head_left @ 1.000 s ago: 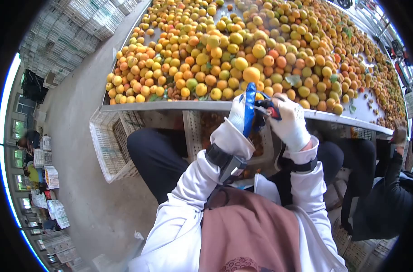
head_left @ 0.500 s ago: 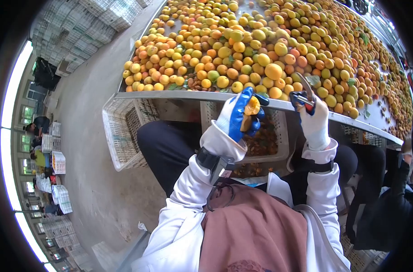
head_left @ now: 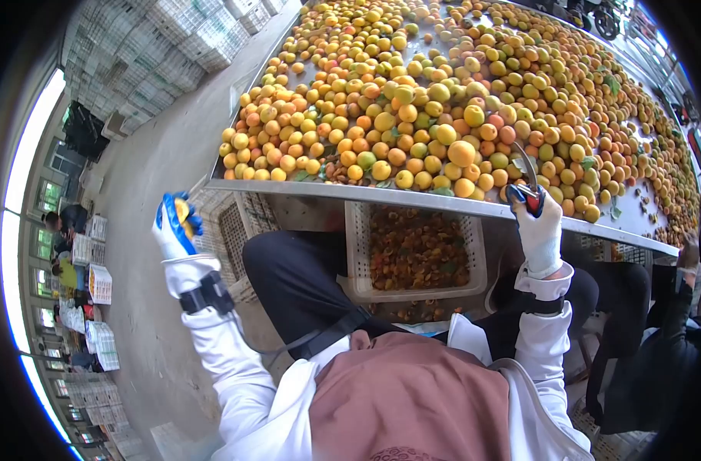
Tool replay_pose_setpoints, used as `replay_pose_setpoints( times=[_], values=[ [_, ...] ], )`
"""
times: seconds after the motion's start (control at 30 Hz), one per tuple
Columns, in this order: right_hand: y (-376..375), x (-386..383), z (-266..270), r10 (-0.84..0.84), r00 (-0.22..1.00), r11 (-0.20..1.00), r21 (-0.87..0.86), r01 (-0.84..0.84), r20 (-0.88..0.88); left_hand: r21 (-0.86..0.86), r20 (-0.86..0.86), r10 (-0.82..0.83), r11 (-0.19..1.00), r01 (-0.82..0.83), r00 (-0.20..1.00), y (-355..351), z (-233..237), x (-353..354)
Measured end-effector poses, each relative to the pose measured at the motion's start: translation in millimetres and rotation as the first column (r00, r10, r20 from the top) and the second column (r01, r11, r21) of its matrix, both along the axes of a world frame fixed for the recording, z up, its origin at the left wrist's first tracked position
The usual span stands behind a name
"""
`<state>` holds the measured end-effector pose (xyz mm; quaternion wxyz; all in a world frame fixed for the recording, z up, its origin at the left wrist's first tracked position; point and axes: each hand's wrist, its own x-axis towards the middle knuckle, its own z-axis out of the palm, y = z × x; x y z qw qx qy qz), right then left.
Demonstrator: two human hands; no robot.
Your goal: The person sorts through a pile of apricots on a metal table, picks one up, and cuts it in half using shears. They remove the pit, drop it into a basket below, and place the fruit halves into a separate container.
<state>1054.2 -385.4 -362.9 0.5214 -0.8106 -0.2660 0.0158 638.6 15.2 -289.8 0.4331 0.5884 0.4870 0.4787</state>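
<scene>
Gripping, that's the left hand [head_left: 177, 224] from the head camera, blue-palmed glove curled firmly around a yellow-orange piece of fruit [head_left: 184, 210], arm stretched out wide over the grey floor [head_left: 154, 307]! Across to the right hand [head_left: 536, 223], and its fingers are clamped on a curved tool [head_left: 528, 165], red showing at the grip, bare blade hooking upward past the knuckles. Any lettering on the crate stacks [head_left: 139, 69] beyond the left hand is too small and blurred to make out, so I can't call it. Black straps ring both wrists, the left one carrying a chunky dark device [head_left: 209, 295].

Just beyond the right hand, a great heap of fruit [head_left: 412, 115], yellow, orange and green, spreads over the table, whose metal edge [head_left: 350, 192] runs across the space between the two hands. Beside the left hand sits a white basket [head_left: 239, 240]; between the hands, under that edge, a white crate [head_left: 353, 250] full of brownish-orange fruit scraps [head_left: 416, 250]. A dark-trousered knee [head_left: 289, 269] juts up between the left hand and that crate. Off to the right of the right hand, a co-worker's hand [head_left: 689, 252] and dark sleeve show at the table's end!
</scene>
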Motion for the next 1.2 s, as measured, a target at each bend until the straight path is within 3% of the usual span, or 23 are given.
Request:
replay_pose_setpoints(
  times=[0.03, 0.07, 0.1, 0.13, 0.17, 0.2, 0.23, 0.27, 0.3, 0.33, 0.37, 0.47, 0.53, 0.63, 0.7, 0.73, 0.77, 0.8, 0.83, 0.87, 0.9, 0.97, 1.2],
  values=[
    [-1, 2, -1, -0.009, 1.000, 1.000, -0.009, 0.009, 0.024, -0.030, -0.151, 0.070, 0.997, -0.076, 0.986, 37, -14, -31],
    [-3, 5, -4, -0.015, 1.000, 1.000, -0.007, 0.015, 0.002, 0.298, -0.521, 0.295, 0.942, -0.153, 0.801, 55, -29, -47],
    [-5, 6, -3, -0.029, 1.000, 1.000, 0.000, 0.029, 0.001, 0.602, -0.692, 0.563, 0.796, -0.069, 0.453, 40, -14, -28],
    [-4, 5, 0, -0.021, 1.000, 1.000, 0.010, 0.022, -0.010, 0.542, -0.796, 0.555, 0.831, -0.124, 0.242, 18, -3, -10],
    [-5, 4, 4, -0.014, 1.000, 1.000, 0.019, 0.014, -0.020, 0.546, -0.793, 0.555, 0.830, -0.109, 0.250, 13, -4, 12],
    [-6, 3, 9, 0.002, 1.000, 1.000, -0.024, -0.002, -0.031, 0.559, -0.731, 0.464, 0.827, 0.050, 0.501, 13, -6, 31],
    [-5, 3, 10, -0.003, 1.000, 1.000, -0.026, 0.003, -0.028, 0.590, -0.638, 0.307, 0.784, 0.193, 0.706, 7, -11, 54],
    [-4, 3, 10, 0.007, 0.999, 1.000, -0.007, -0.007, -0.042, 0.494, -0.629, 0.110, 0.821, 0.287, 0.769, -43, 11, 108],
    [-3, 3, 10, 0.019, 0.998, 1.000, 0.011, -0.019, -0.054, 0.461, -0.525, -0.170, 0.767, 0.447, 0.834, -55, 1, 148],
    [-4, 2, 11, 0.019, 1.000, 1.000, 0.012, -0.019, 0.010, 0.580, -0.681, -0.148, 0.489, 0.652, 0.717, -73, 1, 187],
    [-7, 8, -9, 0.013, 0.966, 1.000, -0.009, -0.011, 0.258, 0.421, -0.719, -0.325, 0.499, 0.757, 0.615, -109, 7, 222],
    [-10, 8, 3, 0.029, 1.000, 0.999, 0.023, -0.029, 0.000, 0.221, -0.831, -0.449, 0.275, 0.936, 0.328, -155, -27, 311],
    [-15, 12, -4, 0.022, 1.000, 1.000, 0.006, -0.022, 0.002, 0.099, -0.899, -0.399, 0.217, 0.971, 0.181, -170, -42, 352],
    [-20, 12, -32, -0.034, 0.972, 0.994, 0.111, 0.008, 0.233, -0.067, -0.950, -0.311, 0.241, 0.968, 0.012, -174, -59, 380],
    [-25, 10, -18, 0.072, 0.995, 0.994, 0.082, -0.066, -0.068, 0.049, -0.935, -0.332, 0.232, 0.972, 0.126, -166, -85, 385],
    [-27, 9, -18, 0.057, 0.998, 0.995, 0.080, -0.057, 0.002, 0.095, -0.895, -0.397, 0.272, 0.957, 0.202, -162, -96, 385],
    [-27, 6, -16, 0.042, 0.997, 0.996, 0.080, -0.047, 0.070, 0.030, -0.875, -0.450, 0.317, 0.948, 0.178, -162, -92, 390],
    [-28, 3, -12, 0.038, 0.997, 0.995, 0.090, -0.044, 0.069, 0.035, -0.687, -0.681, 0.317, 0.948, 0.253, -157, -102, 390],
    [-30, -1, -5, 0.092, 0.995, 0.991, 0.096, -0.089, -0.037, 0.039, -0.435, -0.847, 0.320, 0.947, 0.304, -154, -109, 387],
    [-29, -5, 0, 0.149, 0.979, 0.985, 0.108, -0.135, -0.139, -0.114, 0.075, -0.950, 0.295, 0.949, 0.304, -163, -107, 377],
    [-26, -10, -1, 0.160, 0.984, 0.980, 0.135, -0.149, -0.075, -0.035, 0.275, -0.934, 0.227, 0.973, 0.227, -166, -105, 367],
    [-22, -20, 13, 0.223, 0.975, 0.969, 0.115, -0.220, -0.011, -0.045, 0.410, -0.878, 0.253, 0.966, 0.249, -192, -81, 347],
    [-7, -33, 11, 0.296, 0.955, 0.950, 0.114, -0.291, -0.032, 0.041, 0.506, -0.838, 0.258, 0.965, 0.202, -212, -53, 327]
  ],
)
